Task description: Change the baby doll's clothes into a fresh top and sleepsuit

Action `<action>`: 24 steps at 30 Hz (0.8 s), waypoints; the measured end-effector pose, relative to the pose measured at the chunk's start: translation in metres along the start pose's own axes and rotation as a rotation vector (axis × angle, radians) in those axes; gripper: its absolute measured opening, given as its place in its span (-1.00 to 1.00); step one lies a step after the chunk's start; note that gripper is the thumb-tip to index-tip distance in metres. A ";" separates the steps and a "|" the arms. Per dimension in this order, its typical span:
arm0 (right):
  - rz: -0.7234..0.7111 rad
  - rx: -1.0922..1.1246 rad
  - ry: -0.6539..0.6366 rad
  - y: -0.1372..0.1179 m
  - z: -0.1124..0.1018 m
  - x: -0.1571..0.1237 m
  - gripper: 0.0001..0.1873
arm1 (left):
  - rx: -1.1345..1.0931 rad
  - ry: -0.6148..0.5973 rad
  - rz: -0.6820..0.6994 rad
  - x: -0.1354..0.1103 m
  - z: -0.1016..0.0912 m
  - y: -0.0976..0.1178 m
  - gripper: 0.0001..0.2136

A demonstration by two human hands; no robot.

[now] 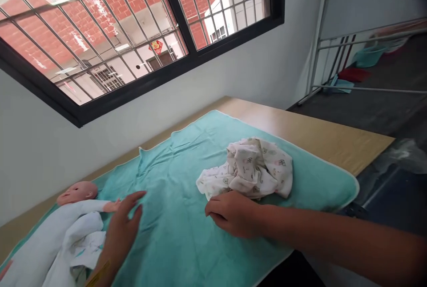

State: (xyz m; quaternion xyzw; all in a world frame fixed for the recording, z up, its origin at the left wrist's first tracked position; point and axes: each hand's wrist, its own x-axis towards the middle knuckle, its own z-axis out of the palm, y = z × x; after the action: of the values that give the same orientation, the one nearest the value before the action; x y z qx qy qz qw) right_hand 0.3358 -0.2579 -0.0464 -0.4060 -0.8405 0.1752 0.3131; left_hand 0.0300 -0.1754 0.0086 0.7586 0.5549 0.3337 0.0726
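Note:
A baby doll point(55, 233) in a white outfit lies on its back at the left, its head near the wall. White fabric with small teal marks point(88, 249) is bunched at its side. My left hand point(123, 227) hovers beside the doll's small hand, thumb and fingers apart, holding nothing. A crumpled white baby garment point(256, 167) with small printed figures rests on the teal mat point(176, 216). Just in front of the garment is my right hand point(235, 213), its fingers curled in loosely with nothing visible in them; whether it touches the fabric, I cannot tell.
The mat covers much of a wooden table point(320, 138) set against a white wall. Above is a barred window point(140, 38) with a dark frame. At the right stand a metal rack point(315, 65) and teal basins point(370, 56). Clear plastic point(407, 156) lies beyond the table's right edge.

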 end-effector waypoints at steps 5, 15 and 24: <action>0.043 -0.225 0.274 0.002 -0.002 -0.001 -0.64 | -0.256 -0.320 0.244 0.005 0.101 0.074 -0.79; 0.126 -0.690 0.315 0.032 -0.066 -0.069 -0.68 | -0.112 -0.306 0.651 -0.013 0.149 0.089 -0.51; 0.542 -0.336 0.664 0.013 -0.134 -0.039 -0.66 | -0.254 -0.139 0.354 -0.012 0.136 0.086 -0.91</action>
State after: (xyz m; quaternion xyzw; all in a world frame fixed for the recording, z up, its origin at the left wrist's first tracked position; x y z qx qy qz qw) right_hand 0.4516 -0.2759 0.0311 -0.6903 -0.5751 -0.0273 0.4382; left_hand 0.1764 -0.1824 -0.0594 0.8499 0.3605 0.3555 0.1460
